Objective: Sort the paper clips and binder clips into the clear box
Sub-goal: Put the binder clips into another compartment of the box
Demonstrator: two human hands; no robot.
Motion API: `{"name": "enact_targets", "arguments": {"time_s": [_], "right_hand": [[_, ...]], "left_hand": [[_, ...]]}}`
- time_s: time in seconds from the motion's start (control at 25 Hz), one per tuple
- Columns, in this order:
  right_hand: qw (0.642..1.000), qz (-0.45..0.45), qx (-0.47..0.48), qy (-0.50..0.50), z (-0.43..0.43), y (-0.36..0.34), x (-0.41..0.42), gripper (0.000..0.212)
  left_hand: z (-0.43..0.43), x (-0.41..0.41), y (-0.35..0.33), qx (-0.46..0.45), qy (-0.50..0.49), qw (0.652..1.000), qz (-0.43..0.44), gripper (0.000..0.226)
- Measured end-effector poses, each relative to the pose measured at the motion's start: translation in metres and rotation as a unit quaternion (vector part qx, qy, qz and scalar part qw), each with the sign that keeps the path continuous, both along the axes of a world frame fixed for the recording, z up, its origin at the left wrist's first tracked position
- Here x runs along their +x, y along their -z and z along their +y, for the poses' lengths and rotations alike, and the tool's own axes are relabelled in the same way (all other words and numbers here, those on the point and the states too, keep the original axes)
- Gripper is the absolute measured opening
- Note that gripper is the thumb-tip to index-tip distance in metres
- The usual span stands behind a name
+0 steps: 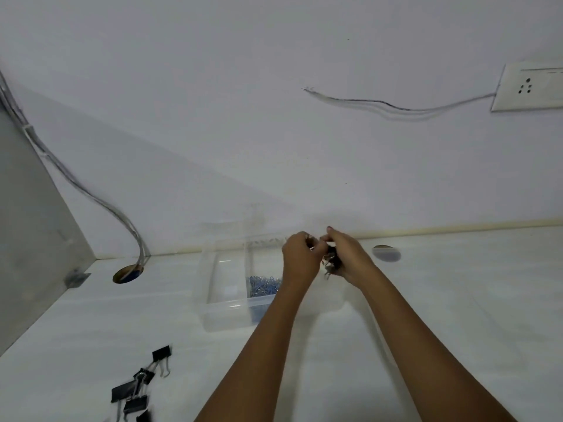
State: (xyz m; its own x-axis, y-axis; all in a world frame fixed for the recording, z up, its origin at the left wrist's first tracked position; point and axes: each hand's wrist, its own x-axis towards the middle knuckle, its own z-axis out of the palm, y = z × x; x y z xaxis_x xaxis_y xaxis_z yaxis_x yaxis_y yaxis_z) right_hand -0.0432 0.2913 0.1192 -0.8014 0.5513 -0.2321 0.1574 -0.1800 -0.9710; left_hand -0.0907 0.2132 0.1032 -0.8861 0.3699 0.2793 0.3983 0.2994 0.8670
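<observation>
A clear plastic box (213, 287) with compartments stands on the white table. Blue paper clips (264, 286) lie in its middle compartment; the left compartment looks bare. Both hands are raised above the box's right part. My right hand (347, 258) holds a dark bunch of clips (332, 261) in its curled fingers. My left hand (300, 260) pinches at that bunch from the left. Which kind of clips they are is blurred. Several black binder clips (138, 388) lie loose at the table's front left.
A round cable hole (128, 274) with grey cables sits left of the box, and a capped hole (387, 253) lies to its right. A grey partition (30, 239) bounds the left side. A wall socket (530, 86) hangs at the upper right.
</observation>
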Motion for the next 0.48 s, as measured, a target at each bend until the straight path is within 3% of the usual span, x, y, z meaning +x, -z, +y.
{"name": "enact_targets", "arguments": {"time_s": [0.12,0.2,0.36,0.48], "right_hand": [[0.989,-0.085,0.107,-0.065,-0.002,0.000,-0.018,0.051],[0.978,-0.105,0.163,-0.078,-0.003,-0.001,-0.020,0.064],[0.979,-0.084,0.173,-0.062,0.004,0.007,-0.017,0.069],[0.983,-0.047,0.179,-0.017,0.007,0.014,-0.011,0.060]], "left_hand": [[0.019,-0.022,0.025,-0.159,0.002,0.985,0.062,0.009],[0.025,-0.026,0.040,-0.209,0.016,0.974,0.088,0.015],[0.017,-0.017,0.031,-0.147,0.057,0.982,0.106,0.021],[-0.001,-0.016,0.019,-0.070,0.022,0.993,0.098,0.016]]}}
